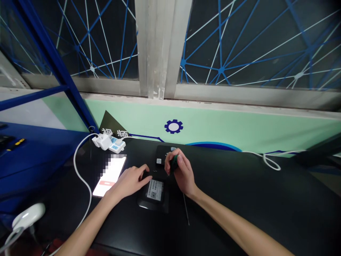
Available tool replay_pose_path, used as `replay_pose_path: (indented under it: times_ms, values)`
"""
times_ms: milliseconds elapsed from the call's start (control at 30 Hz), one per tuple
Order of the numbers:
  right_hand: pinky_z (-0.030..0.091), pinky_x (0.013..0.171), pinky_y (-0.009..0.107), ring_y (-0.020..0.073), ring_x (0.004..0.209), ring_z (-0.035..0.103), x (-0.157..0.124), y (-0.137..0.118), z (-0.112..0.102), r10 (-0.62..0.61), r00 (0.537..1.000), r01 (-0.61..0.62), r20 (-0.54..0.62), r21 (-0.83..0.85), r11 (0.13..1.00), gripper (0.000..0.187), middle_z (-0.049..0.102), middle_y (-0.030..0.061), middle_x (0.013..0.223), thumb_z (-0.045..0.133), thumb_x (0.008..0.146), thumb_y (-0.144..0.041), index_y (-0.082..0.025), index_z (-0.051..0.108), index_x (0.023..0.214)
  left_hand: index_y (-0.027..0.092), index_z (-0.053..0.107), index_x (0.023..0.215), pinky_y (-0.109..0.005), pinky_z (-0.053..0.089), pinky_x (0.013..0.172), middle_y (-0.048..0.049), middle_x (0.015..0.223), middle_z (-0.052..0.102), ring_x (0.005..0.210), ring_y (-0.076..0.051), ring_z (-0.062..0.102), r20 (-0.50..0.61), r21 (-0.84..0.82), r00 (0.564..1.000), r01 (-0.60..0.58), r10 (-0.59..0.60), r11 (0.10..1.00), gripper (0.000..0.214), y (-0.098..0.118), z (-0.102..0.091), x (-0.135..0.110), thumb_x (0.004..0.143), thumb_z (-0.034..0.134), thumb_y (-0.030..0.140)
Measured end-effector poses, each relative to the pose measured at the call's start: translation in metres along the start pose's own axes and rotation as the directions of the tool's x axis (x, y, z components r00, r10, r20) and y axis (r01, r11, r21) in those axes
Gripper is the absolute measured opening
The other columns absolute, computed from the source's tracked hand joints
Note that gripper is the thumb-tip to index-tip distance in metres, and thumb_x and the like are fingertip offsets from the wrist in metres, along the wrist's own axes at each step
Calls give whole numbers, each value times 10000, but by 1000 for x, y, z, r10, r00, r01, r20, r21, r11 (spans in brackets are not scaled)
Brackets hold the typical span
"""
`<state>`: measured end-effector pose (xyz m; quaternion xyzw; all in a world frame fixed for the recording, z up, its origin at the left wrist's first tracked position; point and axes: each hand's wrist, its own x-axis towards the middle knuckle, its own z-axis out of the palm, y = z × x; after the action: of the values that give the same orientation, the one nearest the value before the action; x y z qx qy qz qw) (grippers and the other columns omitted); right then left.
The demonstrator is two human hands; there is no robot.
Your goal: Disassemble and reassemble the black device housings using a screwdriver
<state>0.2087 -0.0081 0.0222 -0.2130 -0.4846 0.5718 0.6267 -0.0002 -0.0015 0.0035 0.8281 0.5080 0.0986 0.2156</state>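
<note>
My right hand [182, 172] is closed around a screwdriver with a dark green and black handle [174, 163]. A thin metal shaft [186, 209] shows below my right wrist, pointing back towards me, roughly in line with that handle. My left hand [134, 180] has thumb and forefinger apart at the far left edge of a black flat device [149, 204]. A white printed label [155, 190] faces up on the device. Just beyond my hands lies a black box [160, 151] with a small white label, partly hidden by my right hand. Tiny light specks [155, 171] lie between box and device.
A lit phone [110, 176] lies left of my left hand. Behind it a white power strip [117, 145] holds a white plug [103, 141] with a cable. A white rounded device [29, 216] is at the left. Another cable [270, 163] runs along the wall.
</note>
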Motion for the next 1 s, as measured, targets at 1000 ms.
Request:
replay_pose_path:
  times_ms: [1000]
  values:
    - [358,523,243,125,585,463,3,-5,-3,33,999,-34,42,37,999,203,531,-34,700,683,915,-369,-232,538,881,252,619,1086,-259,327,568,45,650,610,620,-170,607,-10,-20,1000,0,0,1000,277,-3,1,0,977,508,482]
